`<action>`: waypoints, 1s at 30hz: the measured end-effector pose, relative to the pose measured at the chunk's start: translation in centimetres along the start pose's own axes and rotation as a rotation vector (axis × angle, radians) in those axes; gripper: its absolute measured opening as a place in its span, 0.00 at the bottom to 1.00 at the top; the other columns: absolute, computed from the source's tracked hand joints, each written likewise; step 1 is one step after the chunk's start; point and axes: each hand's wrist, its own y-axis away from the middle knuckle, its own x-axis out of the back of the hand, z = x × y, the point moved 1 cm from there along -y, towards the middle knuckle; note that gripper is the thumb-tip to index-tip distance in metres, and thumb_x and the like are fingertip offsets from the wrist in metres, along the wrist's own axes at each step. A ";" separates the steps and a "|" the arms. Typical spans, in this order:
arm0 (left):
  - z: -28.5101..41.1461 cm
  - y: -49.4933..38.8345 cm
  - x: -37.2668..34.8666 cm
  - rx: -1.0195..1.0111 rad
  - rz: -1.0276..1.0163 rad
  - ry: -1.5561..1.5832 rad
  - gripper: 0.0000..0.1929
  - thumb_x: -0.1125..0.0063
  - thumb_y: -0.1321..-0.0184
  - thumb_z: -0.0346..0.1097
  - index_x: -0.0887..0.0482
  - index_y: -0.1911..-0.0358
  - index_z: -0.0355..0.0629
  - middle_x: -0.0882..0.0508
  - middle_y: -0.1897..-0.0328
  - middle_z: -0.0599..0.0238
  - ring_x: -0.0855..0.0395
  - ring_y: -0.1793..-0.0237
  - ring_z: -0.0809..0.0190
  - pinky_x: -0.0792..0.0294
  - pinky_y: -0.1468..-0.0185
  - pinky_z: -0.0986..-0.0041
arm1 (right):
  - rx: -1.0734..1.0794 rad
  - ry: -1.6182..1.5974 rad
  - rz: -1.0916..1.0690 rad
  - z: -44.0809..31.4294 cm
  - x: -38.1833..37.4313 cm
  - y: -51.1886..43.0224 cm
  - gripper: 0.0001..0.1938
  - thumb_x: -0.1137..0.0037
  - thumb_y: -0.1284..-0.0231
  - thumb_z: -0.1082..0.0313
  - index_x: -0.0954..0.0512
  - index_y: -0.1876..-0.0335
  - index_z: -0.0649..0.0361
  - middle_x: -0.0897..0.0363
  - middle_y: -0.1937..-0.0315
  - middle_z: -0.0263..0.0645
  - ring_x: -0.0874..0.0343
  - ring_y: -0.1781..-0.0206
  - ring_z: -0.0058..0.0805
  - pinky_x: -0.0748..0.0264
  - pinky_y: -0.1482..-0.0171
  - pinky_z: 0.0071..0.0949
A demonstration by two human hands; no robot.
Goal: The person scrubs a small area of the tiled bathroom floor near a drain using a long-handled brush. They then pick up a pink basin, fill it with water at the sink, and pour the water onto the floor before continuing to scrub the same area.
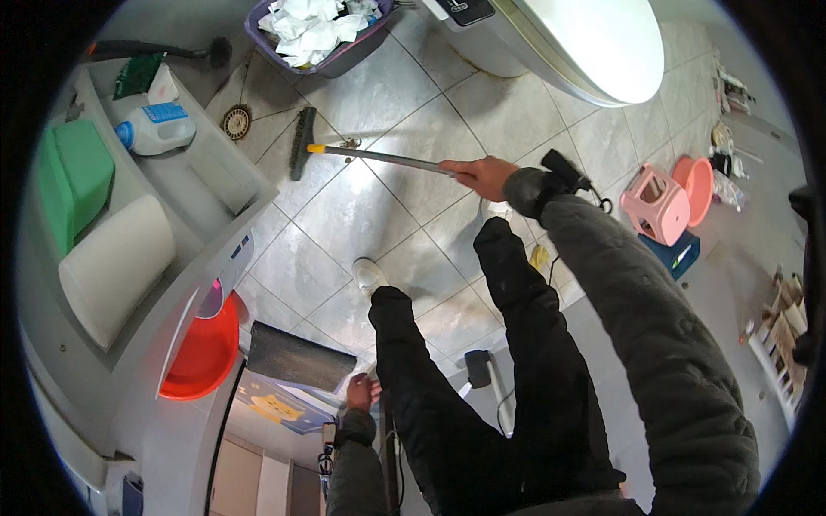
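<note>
My right hand (481, 177) grips the metal handle of a floor brush (301, 144), which has a yellow collar and dark bristles. The brush head rests on the grey tiled floor (361, 213), near a round floor drain (237, 122). A small clump of brownish debris (351, 143) lies on the tiles just beside the head, by the handle. My left hand (363, 391) is low in the view, beside my leg and next to a dark mat (300, 356); its fingers are partly bent and no held object shows.
A purple bin (348, 59) full of crumpled tissue stands beside the white toilet (600, 45). At left, a bathtub (242, 222) holds a white bottle (161, 128) and a green basin (80, 174). A red basin (210, 361) sits below it. A pink stool (658, 205) stands at right.
</note>
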 end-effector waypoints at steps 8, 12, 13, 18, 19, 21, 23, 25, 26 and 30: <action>-2.0 6.1 -14.1 -0.344 0.126 -0.591 0.25 0.47 0.29 0.48 0.26 0.39 0.34 0.17 0.46 0.45 0.20 0.43 0.48 0.30 0.38 0.62 | -0.110 0.084 -0.117 11.6 9.1 10.8 0.24 0.56 0.24 0.60 0.35 0.25 0.39 0.15 0.49 0.48 0.15 0.52 0.49 0.20 0.44 0.43; 1.3 13.8 -21.9 -0.277 0.125 -0.475 0.34 0.40 0.34 0.51 0.33 0.33 0.33 0.22 0.40 0.40 0.23 0.39 0.44 0.33 0.34 0.60 | 0.029 -0.108 -0.085 11.1 8.4 11.7 0.22 0.52 0.27 0.62 0.29 0.29 0.43 0.14 0.54 0.49 0.14 0.53 0.50 0.20 0.45 0.41; 1.7 15.7 -24.0 -0.377 0.064 -0.466 0.38 0.37 0.37 0.52 0.35 0.31 0.34 0.25 0.36 0.38 0.25 0.37 0.42 0.34 0.32 0.58 | 0.127 -0.104 -0.061 10.3 8.0 11.5 0.23 0.51 0.27 0.62 0.30 0.28 0.43 0.14 0.55 0.51 0.14 0.55 0.51 0.19 0.48 0.41; 1.6 18.1 -31.0 -0.350 0.274 -0.932 0.43 0.34 0.44 0.57 0.37 0.29 0.46 0.34 0.30 0.39 0.29 0.36 0.31 0.32 0.35 0.47 | 0.207 -0.118 0.024 5.3 4.3 6.6 0.22 0.51 0.26 0.61 0.30 0.29 0.44 0.16 0.68 0.53 0.18 0.64 0.58 0.20 0.57 0.47; 1.3 17.8 -31.4 -0.358 0.311 -0.931 0.41 0.35 0.44 0.57 0.36 0.29 0.48 0.34 0.30 0.39 0.31 0.36 0.31 0.32 0.35 0.47 | 0.201 -0.128 0.047 4.6 3.5 5.5 0.20 0.48 0.28 0.61 0.26 0.32 0.43 0.16 0.65 0.52 0.16 0.63 0.54 0.19 0.55 0.47; 0.8 16.9 -31.6 -0.338 0.316 -0.924 0.40 0.37 0.45 0.57 0.34 0.31 0.50 0.32 0.32 0.42 0.27 0.40 0.31 0.29 0.41 0.44 | 0.133 -0.122 0.011 4.2 2.0 3.5 0.19 0.48 0.28 0.61 0.25 0.33 0.43 0.15 0.64 0.51 0.15 0.61 0.54 0.19 0.54 0.46; 0.3 16.0 -31.3 -0.299 0.333 -0.912 0.39 0.36 0.46 0.56 0.34 0.31 0.50 0.31 0.33 0.43 0.25 0.41 0.32 0.28 0.42 0.44 | 0.134 -0.112 0.041 5.1 1.3 2.7 0.20 0.47 0.28 0.61 0.25 0.33 0.41 0.15 0.64 0.51 0.15 0.60 0.53 0.18 0.53 0.45; 0.2 15.5 -30.9 -0.382 0.340 -0.888 0.37 0.37 0.45 0.56 0.32 0.33 0.49 0.30 0.34 0.43 0.24 0.43 0.33 0.27 0.44 0.44 | 0.220 -0.100 0.114 6.9 1.6 3.1 0.21 0.50 0.26 0.60 0.29 0.29 0.41 0.14 0.65 0.52 0.16 0.61 0.55 0.19 0.52 0.43; 0.1 15.4 -30.8 -0.403 0.352 -0.883 0.37 0.37 0.45 0.56 0.31 0.34 0.48 0.29 0.34 0.43 0.23 0.44 0.33 0.27 0.45 0.44 | 0.219 -0.120 0.109 8.1 2.0 4.0 0.21 0.51 0.26 0.61 0.29 0.29 0.41 0.14 0.62 0.52 0.15 0.59 0.55 0.19 0.51 0.42; 0.4 15.3 -30.3 -0.375 0.350 -0.861 0.38 0.39 0.43 0.58 0.33 0.32 0.48 0.31 0.32 0.45 0.25 0.41 0.34 0.28 0.42 0.43 | 0.095 0.037 0.069 12.2 5.0 9.9 0.21 0.51 0.26 0.61 0.29 0.29 0.40 0.15 0.62 0.52 0.14 0.63 0.52 0.17 0.56 0.44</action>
